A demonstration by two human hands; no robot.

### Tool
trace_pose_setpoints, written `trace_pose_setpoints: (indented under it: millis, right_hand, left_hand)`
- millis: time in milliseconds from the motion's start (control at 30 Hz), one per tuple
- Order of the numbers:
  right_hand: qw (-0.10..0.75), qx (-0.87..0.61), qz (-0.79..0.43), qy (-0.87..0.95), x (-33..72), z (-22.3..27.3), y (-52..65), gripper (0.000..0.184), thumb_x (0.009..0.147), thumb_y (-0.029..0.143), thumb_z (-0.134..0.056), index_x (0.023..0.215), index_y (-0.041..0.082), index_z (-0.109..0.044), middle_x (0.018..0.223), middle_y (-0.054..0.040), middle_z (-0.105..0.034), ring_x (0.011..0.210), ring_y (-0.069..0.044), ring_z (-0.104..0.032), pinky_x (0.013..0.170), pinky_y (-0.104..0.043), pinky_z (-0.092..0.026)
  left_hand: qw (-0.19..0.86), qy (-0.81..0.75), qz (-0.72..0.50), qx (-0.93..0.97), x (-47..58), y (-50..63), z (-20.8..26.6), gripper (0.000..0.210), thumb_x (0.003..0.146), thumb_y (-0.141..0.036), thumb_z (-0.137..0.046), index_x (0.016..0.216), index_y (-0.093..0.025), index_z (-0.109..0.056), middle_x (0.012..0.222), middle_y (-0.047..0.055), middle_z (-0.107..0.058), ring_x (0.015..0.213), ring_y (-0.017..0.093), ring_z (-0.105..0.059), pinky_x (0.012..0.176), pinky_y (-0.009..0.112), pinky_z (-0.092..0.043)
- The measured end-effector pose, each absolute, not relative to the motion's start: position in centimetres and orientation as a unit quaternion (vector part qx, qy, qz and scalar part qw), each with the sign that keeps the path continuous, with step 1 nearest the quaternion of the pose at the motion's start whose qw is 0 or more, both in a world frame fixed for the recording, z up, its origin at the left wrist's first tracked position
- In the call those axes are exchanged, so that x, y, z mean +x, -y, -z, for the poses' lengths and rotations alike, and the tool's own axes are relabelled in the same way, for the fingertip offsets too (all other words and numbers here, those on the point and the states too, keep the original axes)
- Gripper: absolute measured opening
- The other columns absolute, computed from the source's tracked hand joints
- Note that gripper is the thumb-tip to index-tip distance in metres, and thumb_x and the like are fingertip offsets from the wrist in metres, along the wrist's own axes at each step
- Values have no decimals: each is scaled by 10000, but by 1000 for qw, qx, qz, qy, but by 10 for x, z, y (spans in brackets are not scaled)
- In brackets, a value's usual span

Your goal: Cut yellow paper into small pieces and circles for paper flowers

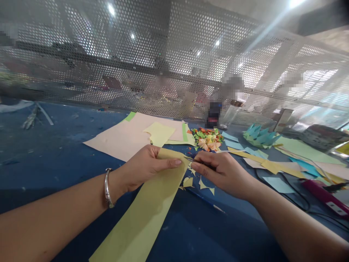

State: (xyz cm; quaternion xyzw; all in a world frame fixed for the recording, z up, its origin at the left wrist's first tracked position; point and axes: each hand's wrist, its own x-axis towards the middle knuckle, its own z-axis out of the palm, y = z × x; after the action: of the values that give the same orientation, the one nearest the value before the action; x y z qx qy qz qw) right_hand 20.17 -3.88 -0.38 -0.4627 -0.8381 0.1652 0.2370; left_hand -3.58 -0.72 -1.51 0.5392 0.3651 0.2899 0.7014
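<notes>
My left hand [152,163] pinches the far end of a long yellow paper strip [141,214], thumb on top. The strip runs down toward the bottom edge of the view. My right hand [215,169] is closed around a pair of scissors [189,159], whose blades meet the strip's right edge near my left thumb. Most of the scissors' handles are hidden by my fingers. Small yellow paper scraps [188,182] lie on the table below the blades. A blue pencil-like stick [208,203] rests nearby.
Large pale sheets [117,138] and a cut yellow piece [160,133] lie beyond my left hand. Behind my right hand is a pile of coloured paper flowers [208,140]. A teal paper flower [259,136], paper strips [259,156] and a magenta power strip [324,194] are at right. A perforated metal screen [163,54] stands behind.
</notes>
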Motion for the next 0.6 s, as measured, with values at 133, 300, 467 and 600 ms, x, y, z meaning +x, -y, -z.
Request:
trace_pose_setpoints:
  millis: [133,300,467,600]
  right_hand:
    - [231,-466,-165,838,202,5,39,384,1001,477,-471,757,191,-551,618,55,-410,541,-86,-366,518,-246,-290]
    - [231,-464,-167,839,201,4,40,399,998,484,-464,736,191,-528,599,59,-375,533,-88,-343,507,-246,-278]
    - [230,-462,-172,839,200,4,39,398,996,489,-470,737,191,-518,634,49,-397,551,-90,-358,519,-250,-283]
    - [226,-462,-172,840,201,4,40,400,999,485,-468,733,190,-512,641,51,-396,554,-89,-353,527,-253,-284]
  left_hand:
    - [695,-361,-288,551,-36,7,17,301,736,-393,-834,921,-160,-793,859,86,-779,652,166,-704,597,259,-570]
    - [693,-358,-289,555,-35,5,18,310,722,-398,-841,909,-156,-796,867,102,-780,650,177,-706,587,260,-566]
    - [695,-358,-281,557,-35,7,17,317,728,-410,-837,905,-151,-793,828,93,-769,637,175,-701,575,263,-569]
    - [698,-353,-279,557,-35,8,17,307,738,-406,-833,908,-155,-790,819,77,-766,639,160,-697,585,246,-563]
